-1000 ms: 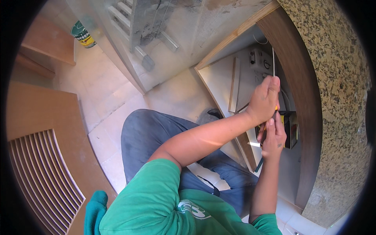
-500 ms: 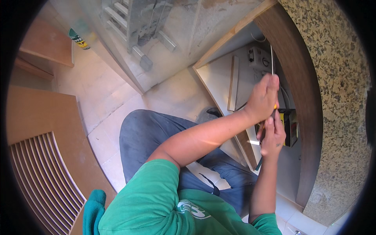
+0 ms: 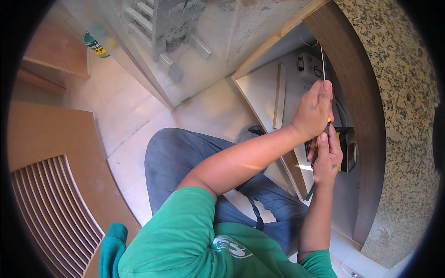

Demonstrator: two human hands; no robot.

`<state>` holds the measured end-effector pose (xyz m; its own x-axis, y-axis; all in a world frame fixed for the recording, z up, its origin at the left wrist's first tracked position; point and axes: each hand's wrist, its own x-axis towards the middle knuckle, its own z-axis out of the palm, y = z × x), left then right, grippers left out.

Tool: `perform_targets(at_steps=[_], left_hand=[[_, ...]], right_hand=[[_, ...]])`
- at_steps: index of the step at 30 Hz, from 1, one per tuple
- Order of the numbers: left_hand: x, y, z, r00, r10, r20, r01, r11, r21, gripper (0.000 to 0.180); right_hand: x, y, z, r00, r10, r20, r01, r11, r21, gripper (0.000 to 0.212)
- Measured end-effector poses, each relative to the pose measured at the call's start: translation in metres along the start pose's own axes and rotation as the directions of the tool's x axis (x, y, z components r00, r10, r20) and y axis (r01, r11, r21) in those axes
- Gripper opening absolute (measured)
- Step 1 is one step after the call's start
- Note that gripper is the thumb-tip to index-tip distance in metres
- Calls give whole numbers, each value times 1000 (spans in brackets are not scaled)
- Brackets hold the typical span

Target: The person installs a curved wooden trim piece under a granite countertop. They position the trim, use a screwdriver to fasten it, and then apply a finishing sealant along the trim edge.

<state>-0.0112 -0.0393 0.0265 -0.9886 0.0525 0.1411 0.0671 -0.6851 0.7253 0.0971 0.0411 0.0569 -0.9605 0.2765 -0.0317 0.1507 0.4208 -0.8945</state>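
So nearest the camera you've got your green T-shirt [image 3: 171,227], with a teal cloth [image 3: 112,248] just beside it on the left. Past that are your dark blue-grey trousers [image 3: 174,157], knee bent out to the left.

Your right hand [image 3: 326,162] is gripping the dark and yellow handle of a screwdriver-like tool [image 3: 323,65], though your fingers cover most of that handle. Your left hand [image 3: 315,111] reaches across and sits just above, fingers closed round the tool where the thin pale shaft comes out. The tool's in the cabinet [image 3: 255,88] opening, shaft pointing away from you, running up close to the brown wooden edge [image 3: 371,125]. Can't tell if the tip is touching it.

The speckled stone slab [image 3: 405,88] is right alongside that edge. Just behind your right hand there's a black and yellow box [image 3: 347,148]. Further in, a narrow wooden strip [image 3: 279,97] lies to the left of your left hand, with a pale boxy device [image 3: 308,66] beyond it.

Over on your left is a slatted wooden panel [image 3: 53,139], and way back on the floor, a green and yellow can [image 3: 96,45].
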Motion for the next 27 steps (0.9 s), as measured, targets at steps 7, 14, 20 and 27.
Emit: perform_targets(at_steps=[7, 14, 20, 27], left_hand=[[5, 5, 4, 999, 24, -26, -24, 1000, -10, 57], [0, 2, 9, 998, 31, -47, -30, 1000, 9, 57], [11, 10, 10, 996, -22, -84, 20, 999, -29, 57], [15, 7, 13, 993, -5, -115, 0, 999, -46, 59]], right_hand=[[8, -10, -4, 1000, 2, 26, -1, 999, -45, 53], [8, -16, -11, 998, -42, 39, 47, 989, -139, 51], [16, -24, -5, 998, -14, 55, 17, 998, -57, 52], [19, -30, -9, 997, -39, 71, 46, 994, -96, 50]])
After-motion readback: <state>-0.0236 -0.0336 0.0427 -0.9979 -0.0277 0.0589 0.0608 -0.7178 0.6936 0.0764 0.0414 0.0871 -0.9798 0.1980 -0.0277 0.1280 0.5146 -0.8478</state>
